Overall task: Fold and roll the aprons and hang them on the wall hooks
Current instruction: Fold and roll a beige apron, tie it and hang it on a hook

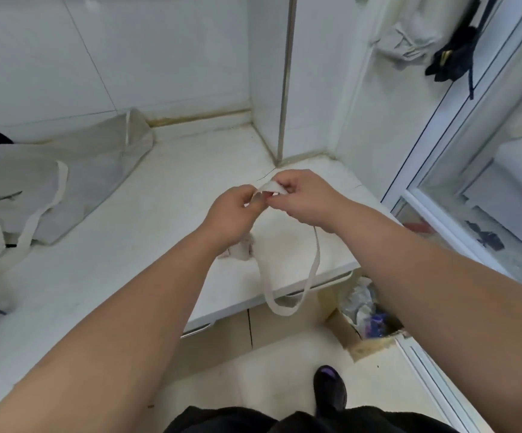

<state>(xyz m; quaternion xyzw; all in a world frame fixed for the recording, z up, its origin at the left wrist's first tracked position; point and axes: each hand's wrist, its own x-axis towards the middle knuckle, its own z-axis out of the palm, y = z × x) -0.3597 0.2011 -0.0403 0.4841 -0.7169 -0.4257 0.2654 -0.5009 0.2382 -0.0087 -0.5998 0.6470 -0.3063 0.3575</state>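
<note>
My left hand [231, 214] and my right hand [303, 198] meet over the white counter [166, 195], both pinching a cream apron strap [270, 186] between their fingertips. The strap runs down from my right hand in a long loop [311, 273] that hangs past the counter's front edge. A small rolled bundle of pale cloth [241, 249] lies under my left wrist, mostly hidden. More beige aprons [50, 176] lie spread flat at the counter's left. A rolled beige apron [409, 32] hangs on the wall at top right.
A black strapped item [454, 54] hangs beside the rolled apron, next to a glass sliding door [478, 170]. A cardboard box with rubbish [365, 320] stands on the floor under the counter's right end. My black shoe [330, 390] is on the tiled floor.
</note>
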